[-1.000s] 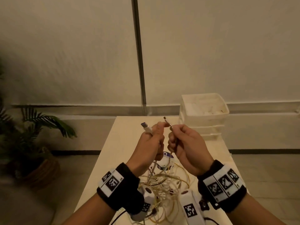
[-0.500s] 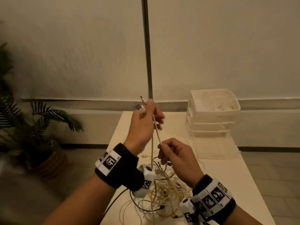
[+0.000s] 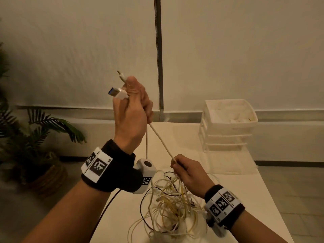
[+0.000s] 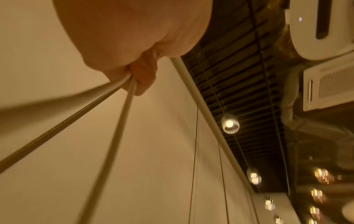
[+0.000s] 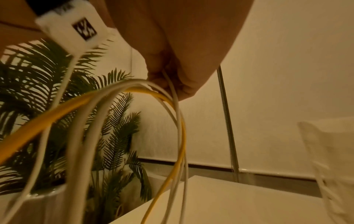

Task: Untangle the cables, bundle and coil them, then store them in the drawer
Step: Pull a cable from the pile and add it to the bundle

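Hands both grip white cable (image 3: 160, 140) — left hand (image 3: 133, 109) high; right hand (image 3: 188, 170) above tangle (image 3: 170, 207).

a white cable (image 3: 160, 140) is held taut above a white-and-yellow cable tangle (image 3: 172, 206); a clear drawer unit (image 3: 228, 125) stands at the surface's far right corner.

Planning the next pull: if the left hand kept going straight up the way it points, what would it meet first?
Nothing nearby, it seems: above the left hand, gripping the white cable, only distant ceiling lamps show; depth unclear.
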Demonstrator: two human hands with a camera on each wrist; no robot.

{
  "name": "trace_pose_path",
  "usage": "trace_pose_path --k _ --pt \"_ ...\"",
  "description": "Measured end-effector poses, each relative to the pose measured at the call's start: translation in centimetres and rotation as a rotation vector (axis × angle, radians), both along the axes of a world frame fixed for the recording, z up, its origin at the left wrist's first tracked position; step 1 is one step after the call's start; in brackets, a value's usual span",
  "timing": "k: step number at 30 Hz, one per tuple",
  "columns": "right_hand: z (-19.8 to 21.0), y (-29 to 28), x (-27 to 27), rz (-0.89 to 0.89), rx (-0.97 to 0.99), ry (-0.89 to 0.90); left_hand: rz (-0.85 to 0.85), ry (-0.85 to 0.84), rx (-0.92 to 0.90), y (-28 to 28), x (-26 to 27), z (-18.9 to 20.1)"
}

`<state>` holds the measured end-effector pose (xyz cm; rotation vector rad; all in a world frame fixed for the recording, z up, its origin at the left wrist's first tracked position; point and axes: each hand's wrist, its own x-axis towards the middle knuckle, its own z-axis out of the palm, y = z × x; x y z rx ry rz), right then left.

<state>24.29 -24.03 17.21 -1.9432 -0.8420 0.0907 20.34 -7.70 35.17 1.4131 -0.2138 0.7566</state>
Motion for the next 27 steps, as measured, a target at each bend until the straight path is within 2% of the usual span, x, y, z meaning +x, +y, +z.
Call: trace_pose_path --k 3,5,7,11,13,15,18,21,27 --pt "-3.5 -1.4 0.9 -0.050 -0.133 0.099 0.039 -0.147 -0.171 1.1 -0.4 3.7" --pt "-5.3 -2.4 0.6 -0.101 -0.083 0.260 0.009 -0.166 -0.108 1.7 -0.2 5.2" --pt "-4.4 -2.3 0.6 -0.156 0.048 0.361 -0.032 -0.033 0.127 1.3 0.1 4.3" --pt "0.0 -1.7 1.0 -0.130 0.388 0.559 -0.023 0.244 0.645 -0.1 0.9 -1.8" --pt "1.9 -2.5 0.9 -0.096 0.409 0.526 -0.010 0.351 0.805 -0.6 1.1 -4.6" --pt "3.6 -3.3 0.7 -0.046 0.356 0.432 -0.059 0.403 0.794 -1.4 1.0 -6.2" --pt "6.5 -3.8 0.5 0.018 0.242 0.302 -0.085 0.365 0.913 -2.5 1.2 -7.5" --pt "7.8 -4.0 1.2 0.010 0.258 0.277 -0.038 0.316 1.046 -3.3 1.6 -7.2" --pt "6.2 -3.1 1.3 -0.021 0.270 0.271 0.187 0.229 0.902 -4.4 3.5 -3.3"
